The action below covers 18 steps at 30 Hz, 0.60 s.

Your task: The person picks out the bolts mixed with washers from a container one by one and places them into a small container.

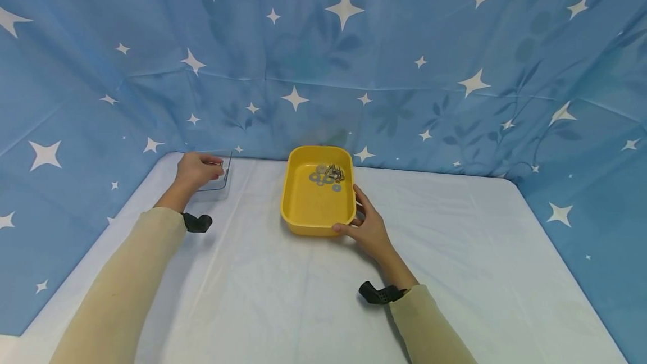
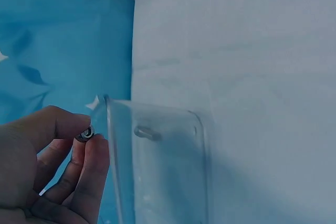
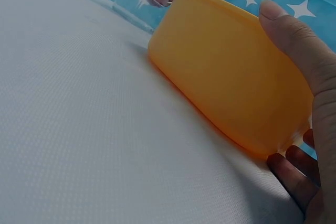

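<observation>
My left hand (image 1: 196,172) is at the clear plastic box (image 1: 226,184) at the back left. In the left wrist view, its thumb and fingertips pinch a small metal bolt (image 2: 85,134), seen end-on beside the box wall. Another short metal piece (image 2: 147,132) shows through the clear plastic. My right hand (image 1: 370,230) holds the near right corner of the yellow tray (image 1: 308,206), thumb on the rim and fingers along the side. Toward the tray's back right lie several flat grey washers (image 1: 314,177) and a small heap of metal hardware (image 1: 334,172).
A white cloth (image 1: 283,302) covers the table under both containers. Behind it hangs a blue curtain (image 1: 313,60) with white stars, close to the back of the tray and the box. The table's right edge slants down at the far right.
</observation>
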Tool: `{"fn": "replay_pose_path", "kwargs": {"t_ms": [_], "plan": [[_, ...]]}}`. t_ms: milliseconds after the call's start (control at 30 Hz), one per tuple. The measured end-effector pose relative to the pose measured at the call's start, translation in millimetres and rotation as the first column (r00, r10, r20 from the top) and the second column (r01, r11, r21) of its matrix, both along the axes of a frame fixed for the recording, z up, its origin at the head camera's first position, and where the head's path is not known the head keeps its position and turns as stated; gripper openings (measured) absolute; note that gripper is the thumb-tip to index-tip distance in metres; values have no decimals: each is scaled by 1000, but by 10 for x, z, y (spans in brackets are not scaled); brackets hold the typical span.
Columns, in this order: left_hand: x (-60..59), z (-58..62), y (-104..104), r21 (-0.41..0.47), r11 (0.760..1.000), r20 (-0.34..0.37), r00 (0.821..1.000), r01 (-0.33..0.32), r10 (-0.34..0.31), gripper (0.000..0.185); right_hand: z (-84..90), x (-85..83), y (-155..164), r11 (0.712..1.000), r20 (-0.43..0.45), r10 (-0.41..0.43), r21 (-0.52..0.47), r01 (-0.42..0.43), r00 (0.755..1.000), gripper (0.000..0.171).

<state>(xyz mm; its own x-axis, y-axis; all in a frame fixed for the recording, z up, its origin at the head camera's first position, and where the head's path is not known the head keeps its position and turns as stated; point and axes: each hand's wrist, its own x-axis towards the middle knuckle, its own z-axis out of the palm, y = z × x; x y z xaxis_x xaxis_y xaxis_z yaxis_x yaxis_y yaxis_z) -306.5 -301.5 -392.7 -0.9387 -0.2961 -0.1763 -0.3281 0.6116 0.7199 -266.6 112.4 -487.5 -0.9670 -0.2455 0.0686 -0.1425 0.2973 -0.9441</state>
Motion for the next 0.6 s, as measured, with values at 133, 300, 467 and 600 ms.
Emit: {"fn": "replay_pose_path", "kwargs": {"t_ms": [133, 300, 467, 600], "plan": [[-19, -87, -99, -17, 1000, 46, 999, 6, -6, 39, -7, 2, -4, 1000, 2, 3, -14, -3, 1000, 106], [-42, -169, -166, -47, 998, 103, 994, 35, -30, 37, -10, 1, -11, 1000, 13, 7, -20, -6, 1000, 105], [-64, -202, -155, -76, 996, 124, 991, 56, -47, 36, 7, 12, -3, 1000, 17, -9, -13, 10, 1000, 106], [-67, -205, -139, -130, 984, 166, 981, 120, -98, 36, 5, 7, 4, 1000, 10, -3, -10, 3, 1000, 105]]}}
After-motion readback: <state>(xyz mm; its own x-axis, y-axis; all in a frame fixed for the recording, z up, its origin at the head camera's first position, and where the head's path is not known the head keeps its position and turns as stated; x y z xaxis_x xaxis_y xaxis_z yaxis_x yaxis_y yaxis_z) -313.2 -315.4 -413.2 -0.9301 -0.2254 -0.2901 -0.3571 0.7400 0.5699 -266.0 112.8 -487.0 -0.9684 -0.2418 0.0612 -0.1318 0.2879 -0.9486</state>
